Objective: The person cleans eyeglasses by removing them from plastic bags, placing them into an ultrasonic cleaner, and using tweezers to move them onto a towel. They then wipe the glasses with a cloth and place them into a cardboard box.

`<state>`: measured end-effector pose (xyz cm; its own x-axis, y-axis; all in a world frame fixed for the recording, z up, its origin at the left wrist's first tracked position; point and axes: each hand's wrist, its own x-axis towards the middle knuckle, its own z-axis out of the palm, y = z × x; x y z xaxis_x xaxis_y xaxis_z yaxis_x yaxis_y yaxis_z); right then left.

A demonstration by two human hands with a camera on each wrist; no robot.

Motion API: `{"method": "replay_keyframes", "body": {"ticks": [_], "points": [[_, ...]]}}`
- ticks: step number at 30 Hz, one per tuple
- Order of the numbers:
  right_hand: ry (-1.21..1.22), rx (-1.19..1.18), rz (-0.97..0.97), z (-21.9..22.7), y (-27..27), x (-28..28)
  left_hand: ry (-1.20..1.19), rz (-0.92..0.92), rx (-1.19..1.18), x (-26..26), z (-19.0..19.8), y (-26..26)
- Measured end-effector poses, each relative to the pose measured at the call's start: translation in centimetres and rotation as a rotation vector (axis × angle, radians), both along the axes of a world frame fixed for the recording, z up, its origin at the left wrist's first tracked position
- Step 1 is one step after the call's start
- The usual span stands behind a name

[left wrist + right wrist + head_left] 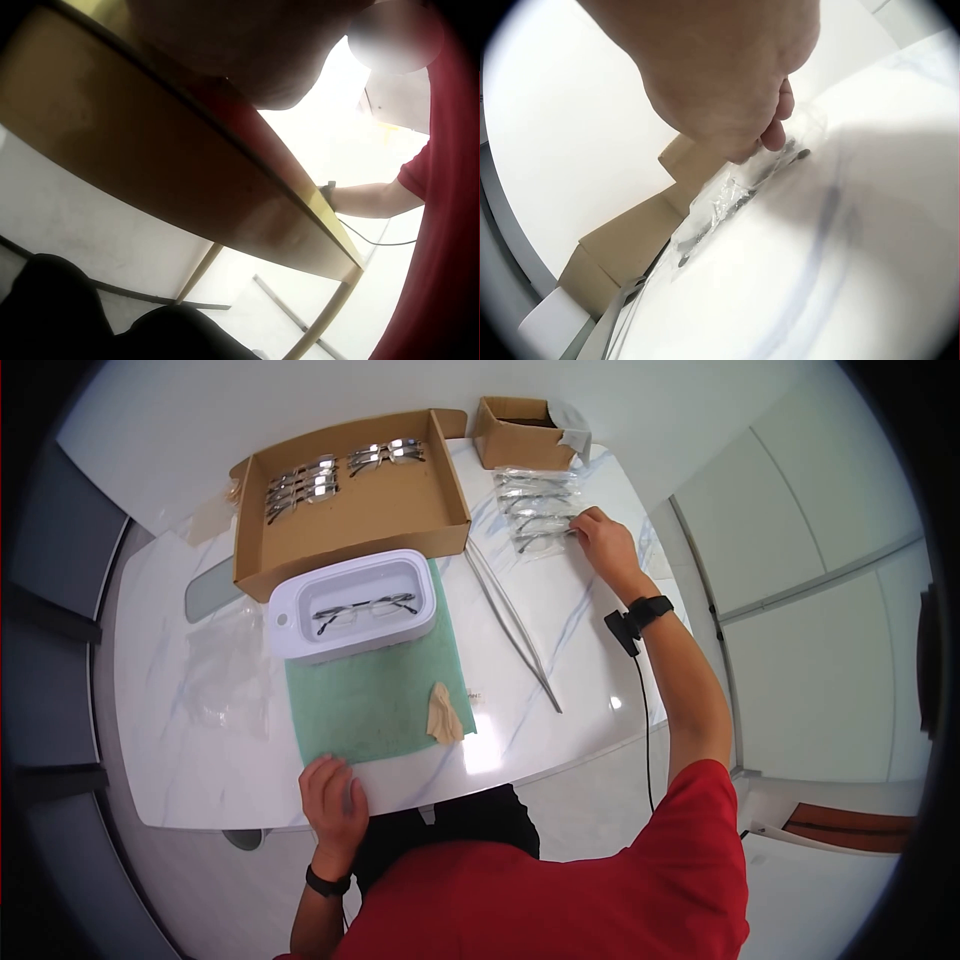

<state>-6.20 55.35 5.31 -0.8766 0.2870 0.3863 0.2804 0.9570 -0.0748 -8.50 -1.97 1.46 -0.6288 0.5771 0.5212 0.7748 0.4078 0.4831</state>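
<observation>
My right hand (606,550) pinches the right end of the nearest bagged glasses (543,541) in a row of clear-bagged pairs. In the right wrist view, curled fingers (775,136) meet the clear bag (731,196) at its far end. My left hand (334,807) rests on the table's front edge beside the green mat (365,710), holding nothing. One pair of glasses (365,607) lies inside the white-lilac tub (282,598) on that mat. In the left wrist view the left hand (247,45) is dark, its fingers hidden.
A shallow cardboard box (400,530) holding several glasses stands behind the tub. A small carton (500,447) is at the back right. Long tweezers (512,622), a beige cloth (443,716), a grey case (212,590) and clear plastic bags (225,675) lie on the table.
</observation>
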Motion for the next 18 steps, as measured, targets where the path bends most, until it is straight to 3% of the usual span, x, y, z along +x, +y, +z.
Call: {"method": "replay_keyframes", "body": {"ticks": [3, 7, 13, 18], "points": [[0.096, 0.015, -0.023, -0.4, 0.1, 0.1, 0.001, 0.007, 0.020, -0.1, 0.0, 0.0], [0.233, -0.192, 0.053, 4.1, -7.5, 0.8, 0.015, 0.042, 0.039, 0.0, 0.2, 0.2], [0.043, -0.448, 0.277, 6.7, -20.8, 5.0, 0.038, 0.054, 0.061, 0.0, 0.5, 0.1], [-0.138, -0.525, 0.263, 5.2, -27.8, 5.8, 0.033, 0.050, 0.138, 0.1, 0.6, 0.1]]}}
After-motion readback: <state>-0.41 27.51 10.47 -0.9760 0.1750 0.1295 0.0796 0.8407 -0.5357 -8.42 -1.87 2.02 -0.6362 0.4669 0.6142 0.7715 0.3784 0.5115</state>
